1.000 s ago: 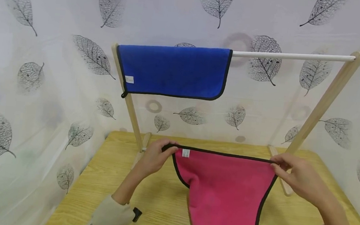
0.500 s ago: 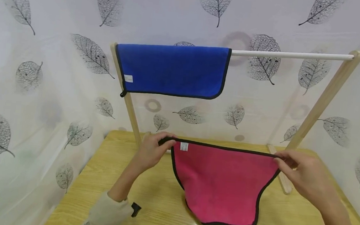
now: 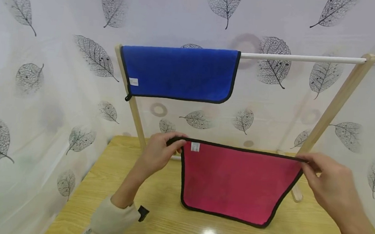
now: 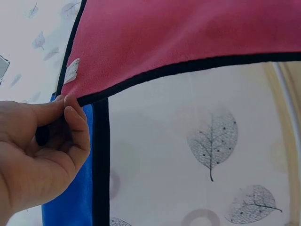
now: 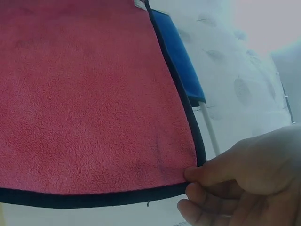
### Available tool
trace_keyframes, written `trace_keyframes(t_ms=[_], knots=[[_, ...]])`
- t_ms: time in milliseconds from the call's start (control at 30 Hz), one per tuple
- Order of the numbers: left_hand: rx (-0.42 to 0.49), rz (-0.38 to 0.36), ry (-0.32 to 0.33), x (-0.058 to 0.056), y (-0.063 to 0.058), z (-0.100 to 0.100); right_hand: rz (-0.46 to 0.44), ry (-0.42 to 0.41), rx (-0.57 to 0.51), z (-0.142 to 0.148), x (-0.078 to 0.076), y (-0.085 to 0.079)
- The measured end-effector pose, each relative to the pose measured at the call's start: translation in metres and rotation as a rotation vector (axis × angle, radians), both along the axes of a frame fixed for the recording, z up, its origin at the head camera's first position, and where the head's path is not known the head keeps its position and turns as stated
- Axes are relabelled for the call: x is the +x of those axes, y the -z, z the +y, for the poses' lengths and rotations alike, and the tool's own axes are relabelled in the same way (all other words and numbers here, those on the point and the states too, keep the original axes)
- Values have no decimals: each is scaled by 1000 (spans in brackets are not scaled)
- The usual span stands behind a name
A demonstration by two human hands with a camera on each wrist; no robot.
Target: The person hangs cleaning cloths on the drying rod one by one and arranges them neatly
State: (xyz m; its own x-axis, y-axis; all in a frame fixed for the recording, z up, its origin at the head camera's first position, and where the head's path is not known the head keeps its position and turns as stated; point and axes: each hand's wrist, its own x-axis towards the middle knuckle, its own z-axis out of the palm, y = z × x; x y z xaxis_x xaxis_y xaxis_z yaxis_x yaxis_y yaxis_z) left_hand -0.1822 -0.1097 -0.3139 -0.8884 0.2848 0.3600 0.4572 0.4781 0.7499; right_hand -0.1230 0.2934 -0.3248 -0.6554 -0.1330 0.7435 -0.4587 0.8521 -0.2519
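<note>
A pink towel (image 3: 235, 184) with black edging and a small white label hangs stretched between both hands, above the table. Its upper left corner is pinched by my left hand (image 3: 159, 153); the left wrist view shows thumb and fingertips closed on the towel (image 4: 178, 33) near the label. My right hand (image 3: 332, 181) pinches the upper right corner, and in the right wrist view the thumb presses on the towel (image 5: 94, 108) at its corner. Behind and above, a blue towel (image 3: 181, 73) with black edging is draped over the left part of a white bar (image 3: 299, 58).
Wooden posts, the left (image 3: 137, 122) and the right (image 3: 335, 107), carry the bar above the wooden table (image 3: 101, 187). The bar's right part is bare. A leaf-printed curtain (image 3: 49, 127) surrounds the table at the back and sides.
Both hands have risen slightly, and the right has moved a little to the right. The pink towel has lifted, and its folded lower left part now hangs flat. The blue towel stays put.
</note>
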Motion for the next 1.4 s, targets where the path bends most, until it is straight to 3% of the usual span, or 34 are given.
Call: trace_keyframes(t_ms=[200, 367, 500, 833, 1067, 1400], knots=[[27, -28, -12, 3, -8, 6, 25, 24, -7, 0, 6, -8], [-29, -27, -36, 6, -15, 14, -2, 93, -56, 5, 10, -15], [-25, -10, -26, 6, -18, 21, -25, 135, -98, 7, 11, -17], [14, -44, 45, -2, -14, 37, -204, 308, -100, 13, 15, -16], [15, -102, 49, -4, -13, 49, -335, 377, -131, 16, 12, -14], [8, -93, 76, -15, -20, 65, -448, 475, -213, 27, 8, -22]])
